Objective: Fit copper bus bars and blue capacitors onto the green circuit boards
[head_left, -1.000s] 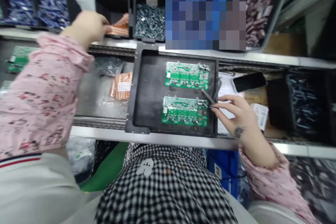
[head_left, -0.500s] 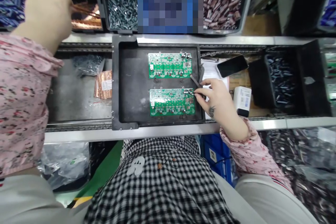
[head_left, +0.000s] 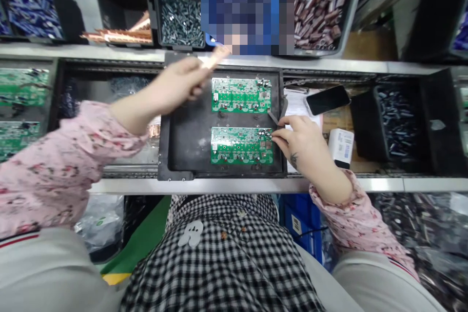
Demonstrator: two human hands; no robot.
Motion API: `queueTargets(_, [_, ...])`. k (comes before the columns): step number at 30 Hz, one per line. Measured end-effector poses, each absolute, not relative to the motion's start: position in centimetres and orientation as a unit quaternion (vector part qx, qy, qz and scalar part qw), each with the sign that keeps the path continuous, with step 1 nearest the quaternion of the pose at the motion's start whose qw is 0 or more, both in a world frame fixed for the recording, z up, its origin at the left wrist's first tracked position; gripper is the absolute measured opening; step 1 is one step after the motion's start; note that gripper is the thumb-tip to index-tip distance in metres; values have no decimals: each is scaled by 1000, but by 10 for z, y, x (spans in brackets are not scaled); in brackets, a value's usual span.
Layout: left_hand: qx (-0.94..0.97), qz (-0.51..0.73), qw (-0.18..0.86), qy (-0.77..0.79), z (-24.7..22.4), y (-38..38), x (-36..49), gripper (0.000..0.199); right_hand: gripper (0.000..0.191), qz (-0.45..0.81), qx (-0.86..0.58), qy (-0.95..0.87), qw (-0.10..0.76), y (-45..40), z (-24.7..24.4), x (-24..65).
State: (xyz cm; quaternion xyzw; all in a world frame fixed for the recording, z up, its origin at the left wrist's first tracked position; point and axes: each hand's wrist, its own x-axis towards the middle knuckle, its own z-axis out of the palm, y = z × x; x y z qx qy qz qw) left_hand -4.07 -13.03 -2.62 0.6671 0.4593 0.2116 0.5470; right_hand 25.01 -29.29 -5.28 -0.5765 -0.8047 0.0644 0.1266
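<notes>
My left hand (head_left: 185, 85), blurred by motion, pinches a copper strip (head_left: 215, 57) above the far side of the black tray (head_left: 186, 122). Two green circuit boards lie in the tray, an upper board (head_left: 241, 96) and a lower board (head_left: 242, 146). My right hand (head_left: 305, 148) rests at the tray's right edge, thumb and fingers closed near the lower board's right corner. A narrow grey piece (head_left: 273, 118) slants from the upper board's corner to these fingertips. Whether the fingers grip it I cannot tell.
Behind the rail stand bins of copper strips (head_left: 120, 35), small metal parts (head_left: 182, 19) and brownish parts (head_left: 318, 5). To the right lie a phone (head_left: 328, 100), a white box (head_left: 341, 146) and a black bin (head_left: 398, 122). Another tray with boards (head_left: 24, 87) sits left.
My left hand has moved right from the copper-strip bin to the tray, bringing a copper strip with it. My right hand stays at the tray's right edge. The view has shifted slightly.
</notes>
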Motion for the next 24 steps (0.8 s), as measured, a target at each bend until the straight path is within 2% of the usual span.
queueTargets(3, [632, 232, 626, 393, -28, -164, -5, 19, 19, 124, -588, -770, 214, -291, -40, 247])
queueTargets(7, [690, 279, 584, 324, -32, -184, 15, 21, 31, 284, -597, -651, 374, -273, -34, 230])
queueTargets(10, [715, 305, 540, 322, -37, -188, 17, 24, 33, 409, -553, -575, 442, -252, -42, 209])
queueTargets(15, [744, 312, 460, 371, -37, -190, 12, 28, 27, 479, -525, -519, 475, -228, -59, 185])
queueTargets(19, [759, 307, 400, 413, -34, -189, 10, 31, 24, 468, -543, -512, 473, -226, -62, 179])
queueTargets(24, [778, 294, 373, 410, -38, -189, 10, 29, 29, 450, -549, -524, 470, -226, -56, 180])
